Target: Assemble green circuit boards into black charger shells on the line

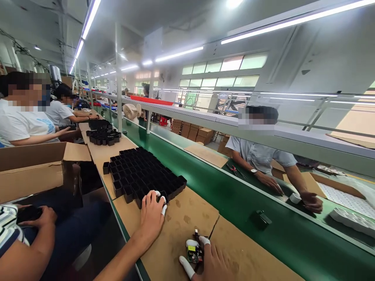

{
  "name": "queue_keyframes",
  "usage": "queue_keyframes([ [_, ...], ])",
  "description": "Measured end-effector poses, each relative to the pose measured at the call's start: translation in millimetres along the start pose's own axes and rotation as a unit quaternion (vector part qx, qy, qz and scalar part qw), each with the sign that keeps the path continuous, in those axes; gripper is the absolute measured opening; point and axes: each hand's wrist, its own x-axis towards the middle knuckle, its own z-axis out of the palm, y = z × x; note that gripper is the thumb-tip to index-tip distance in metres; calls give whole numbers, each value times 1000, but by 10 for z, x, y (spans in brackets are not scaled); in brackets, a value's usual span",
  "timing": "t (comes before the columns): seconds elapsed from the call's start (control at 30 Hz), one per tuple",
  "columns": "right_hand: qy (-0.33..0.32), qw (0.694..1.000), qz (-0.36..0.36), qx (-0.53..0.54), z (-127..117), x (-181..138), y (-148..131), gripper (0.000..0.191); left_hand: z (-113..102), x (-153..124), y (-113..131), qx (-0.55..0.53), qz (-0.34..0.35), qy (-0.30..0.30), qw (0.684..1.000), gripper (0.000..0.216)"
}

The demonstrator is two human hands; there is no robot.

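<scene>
A large block of open-topped black plastic cases [140,171] stands in rows on the cardboard-covered bench. At its near corner my left hand [152,212], with white finger cots on some fingertips, is closed on one black case whose outline is partly hidden by the fingers. Lower down, my right hand [212,259] pinches a small circuit board [193,253] with a yellow-topped part between white-covered fingertips. The board is just above the brown cardboard [181,218].
A green conveyor belt [234,203] runs along the bench, carrying one black case [262,219]. Across it, a co-worker [254,156] handles a white piece beside white trays [351,220]. More people sit at left, near a cardboard box [32,168]. A shelf [205,117] runs above the belt.
</scene>
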Motion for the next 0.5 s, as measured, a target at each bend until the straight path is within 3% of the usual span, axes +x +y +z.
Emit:
queue_keyframes([
  [0.1, -46, 990, 86, 100, -215, 192, -278, 41, -126, -141, 8, -52, 18, -22, 998, 21],
  [0.2, -78, 975, 115, 172, -315, 348, -412, 28, -275, -300, 33, -117, 23, -53, 991, 10],
  [0.3, -105, 949, 130, 269, -369, 411, -402, 31, -396, -410, 62, -179, 19, -71, 981, 4],
  [0.5, -106, 860, 184, 464, -689, 170, -73, 59, -392, -446, 263, -311, 14, -94, 946, 44],
])
